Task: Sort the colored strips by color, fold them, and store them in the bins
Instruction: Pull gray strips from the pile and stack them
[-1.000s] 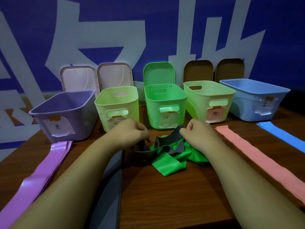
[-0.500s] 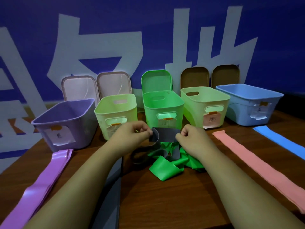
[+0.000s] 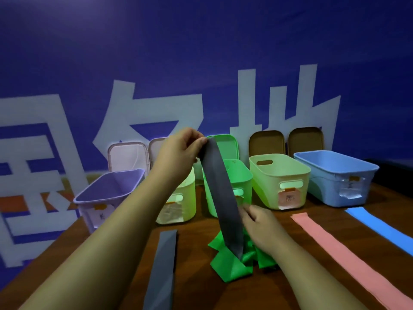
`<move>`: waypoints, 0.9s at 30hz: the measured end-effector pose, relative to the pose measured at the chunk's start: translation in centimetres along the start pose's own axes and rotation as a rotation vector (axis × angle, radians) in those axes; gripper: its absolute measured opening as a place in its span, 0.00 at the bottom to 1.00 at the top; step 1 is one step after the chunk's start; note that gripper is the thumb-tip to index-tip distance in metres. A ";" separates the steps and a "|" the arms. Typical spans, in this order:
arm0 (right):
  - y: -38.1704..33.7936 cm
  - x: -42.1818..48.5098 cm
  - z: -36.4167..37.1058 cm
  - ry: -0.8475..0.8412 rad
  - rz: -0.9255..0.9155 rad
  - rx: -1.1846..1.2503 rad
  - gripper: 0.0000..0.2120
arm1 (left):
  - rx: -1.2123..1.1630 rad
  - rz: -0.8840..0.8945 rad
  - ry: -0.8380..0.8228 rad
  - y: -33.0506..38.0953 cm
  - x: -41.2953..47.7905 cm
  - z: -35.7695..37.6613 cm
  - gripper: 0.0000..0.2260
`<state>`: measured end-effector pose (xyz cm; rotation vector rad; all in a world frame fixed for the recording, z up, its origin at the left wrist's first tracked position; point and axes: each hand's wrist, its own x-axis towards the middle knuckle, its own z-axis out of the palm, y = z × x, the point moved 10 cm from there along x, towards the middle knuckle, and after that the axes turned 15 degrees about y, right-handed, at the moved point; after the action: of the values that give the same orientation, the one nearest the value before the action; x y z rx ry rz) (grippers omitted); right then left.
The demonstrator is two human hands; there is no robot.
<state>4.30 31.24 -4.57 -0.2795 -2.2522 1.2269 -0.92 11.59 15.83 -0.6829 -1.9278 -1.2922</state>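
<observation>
**Worktop under a blue wall: colours partly sorted, nothing folded**

A brown worktop [image 3: 194, 287] stands before a blue wall [image 3: 201, 63] with big white characters. Five bins [image 3: 279, 173] line its far edge, with lids propped behind them.

At centre frame the left hand [image 3: 181, 148] pinches the top end of a grey strip [image 3: 223, 198], which hangs down into a green pile [image 3: 230, 267] at lower centre. The right hand [image 3: 261, 227] is at the strip's edge lower down. I cannot tell whether its fingers pinch it or only touch it.

A second grey strip [image 3: 163, 265] lies flat at lower left of centre. A pink strip [image 3: 335, 249] and a blue strip [image 3: 380, 227] lie flat at right, so those colours look sorted. The green pile is tangled and no strip is seen folded, so folding and storing seem wholly ahead.

The bins' insides are mostly out of sight and their labels are too blurred to read. The forearms cover parts of the worktop, and the flat strips run off the frame's edges.
</observation>
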 end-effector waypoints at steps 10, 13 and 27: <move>-4.5 1.1 -1.5 0.039 -0.046 0.094 0.24 | 0.003 0.094 -0.015 5.5 3.9 -3.2 0.03; -9.0 2.2 -3.4 0.107 -0.169 0.114 0.15 | -0.002 0.121 -0.016 6.4 4.3 -4.2 0.03; -23.8 3.6 -4.4 0.073 -0.295 0.387 0.04 | -0.153 -0.116 0.022 2.9 1.8 -7.8 0.09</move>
<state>5.69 22.49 18.26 0.1486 -1.8623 1.4252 2.24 5.49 20.82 -0.6368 -1.8884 -1.5256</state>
